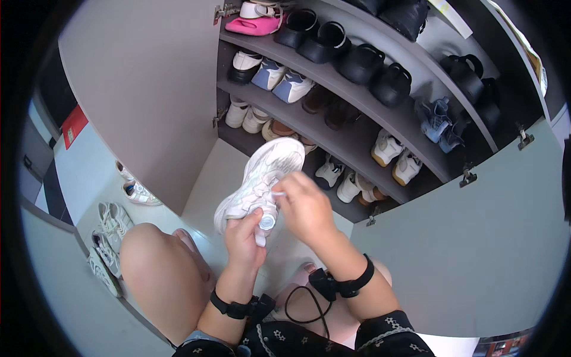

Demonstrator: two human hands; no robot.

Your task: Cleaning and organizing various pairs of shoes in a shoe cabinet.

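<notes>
This looks like a home, with an open shoe cabinet (pixel 154 77) and sneakers (pixel 121 220) on the floor (pixel 202 193).

in the shoe cabinet (pixel 357 138), black clogs (pixel 324 46) stand on the upper shelf, beside one pink slide (pixel 253 25). below them there are blue-and-white sneakers (pixel 293 87) and dark brown shoes (pixel 340 115). outside, near the left door (pixel 148 89), several pale shoes (pixel 108 253) stand on the floor; farther is a red packet (pixel 74 126).
</notes>
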